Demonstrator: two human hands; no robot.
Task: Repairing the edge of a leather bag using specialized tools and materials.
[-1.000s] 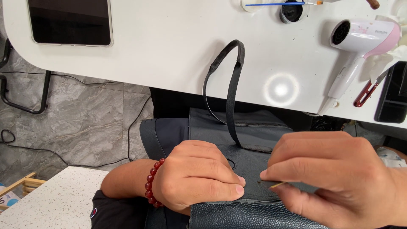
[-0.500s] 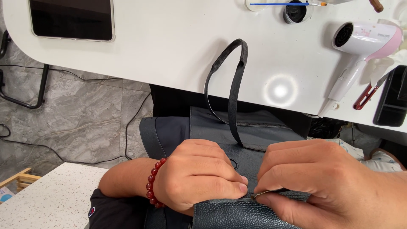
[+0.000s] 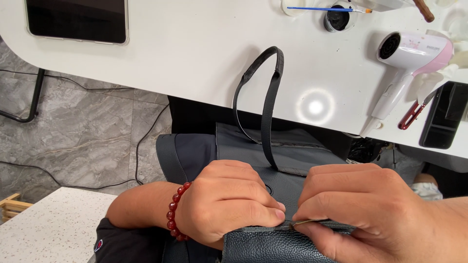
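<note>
A dark grey leather bag (image 3: 273,243) lies on my lap, its black strap (image 3: 269,97) looping up onto the white table (image 3: 195,53). My left hand (image 3: 226,204), with a red bead bracelet (image 3: 174,214) at the wrist, pinches the bag's top edge. My right hand (image 3: 363,212) is closed on the same edge just to the right, with a thin metal needle-like piece (image 3: 304,222) between its fingertips. The two hands almost touch.
On the table are a dark tablet (image 3: 77,20), a pink and white hair dryer (image 3: 407,61), red-handled snips (image 3: 413,113), a black phone (image 3: 446,114), a small dark pot (image 3: 339,19) and a blue-handled brush (image 3: 324,9). Cables run over the grey floor (image 3: 87,131). A speckled surface (image 3: 46,229) sits at lower left.
My right hand has slid left and down along the bag's edge toward my left hand. The view has shifted slightly; the left hand has barely moved.
</note>
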